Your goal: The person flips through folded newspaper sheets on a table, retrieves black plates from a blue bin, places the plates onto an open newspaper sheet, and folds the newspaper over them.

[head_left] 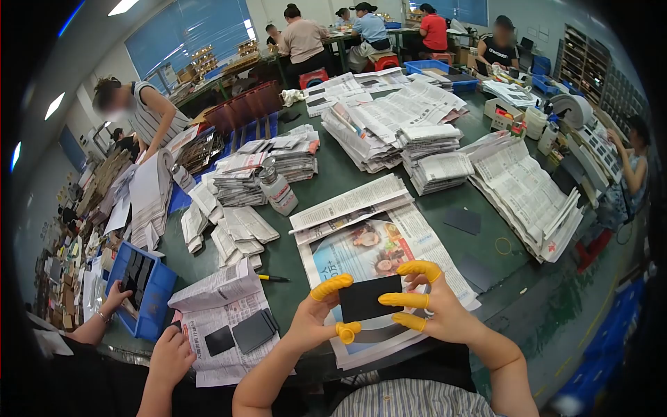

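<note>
A thin black rectangular plate [361, 301] is held up in front of me between both hands. My left hand [318, 321] grips its left side, thumb below and index finger above, both in yellow finger cots. My right hand [439, 306] closes on the right side, its yellow-capped fingers lying across the plate's face and edge. Beneath the hands lies an open newspaper [333, 260] with a colour advertisement, a folded newspaper strip [351, 201] across its top. Dark flat plates [463, 220] rest on the green table to the right, one partly beside the newspaper.
At left, a co-worker's hands [172, 353] work by a newspaper with black plates [256, 331] and a blue bin [157, 295]. Folded newspaper stacks [434, 156], a white bottle [278, 191], a black-and-yellow pen [274, 279] and a rubber band [503, 246] occupy the table [292, 243]. Other people sit beyond.
</note>
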The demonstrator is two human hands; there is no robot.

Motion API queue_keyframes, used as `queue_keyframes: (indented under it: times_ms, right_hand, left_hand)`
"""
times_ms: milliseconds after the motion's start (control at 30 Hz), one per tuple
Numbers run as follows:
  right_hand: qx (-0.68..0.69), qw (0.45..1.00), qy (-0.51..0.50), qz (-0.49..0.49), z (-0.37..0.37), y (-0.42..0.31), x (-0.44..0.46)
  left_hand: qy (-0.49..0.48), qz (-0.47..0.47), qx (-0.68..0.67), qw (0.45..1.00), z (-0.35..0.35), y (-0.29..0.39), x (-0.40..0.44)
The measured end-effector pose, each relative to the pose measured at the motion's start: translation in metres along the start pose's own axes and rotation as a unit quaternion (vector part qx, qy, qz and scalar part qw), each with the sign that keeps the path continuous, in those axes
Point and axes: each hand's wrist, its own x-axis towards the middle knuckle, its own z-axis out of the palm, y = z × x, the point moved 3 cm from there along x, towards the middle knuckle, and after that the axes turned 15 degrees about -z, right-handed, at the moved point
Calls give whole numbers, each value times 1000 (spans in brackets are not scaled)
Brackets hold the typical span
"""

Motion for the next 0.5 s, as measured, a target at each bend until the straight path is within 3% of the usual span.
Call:
queue_keyframes:
  times_ms: [133,233,333,400,500]
  right_hand:
    - [-65,997,-44,-25,-1,0,2]
    - [16,995,-42,-90,-5,8,-4]
    - [54,996,-30,-62,-2,9,-6]
    - [69,997,5,36,-4,1,0]
    - [40,995,4,89,1,4,-3]
  left_hand:
    - [5,1,1,1000,-1,1,0]
    - [-9,13,-4,1000,-2,-1,0]
    - [2,2,-8,1000,-1,1,0]
    - [5,-3,7,1000,1,4,1]
    - [0,-5,38,999,3,3,2]
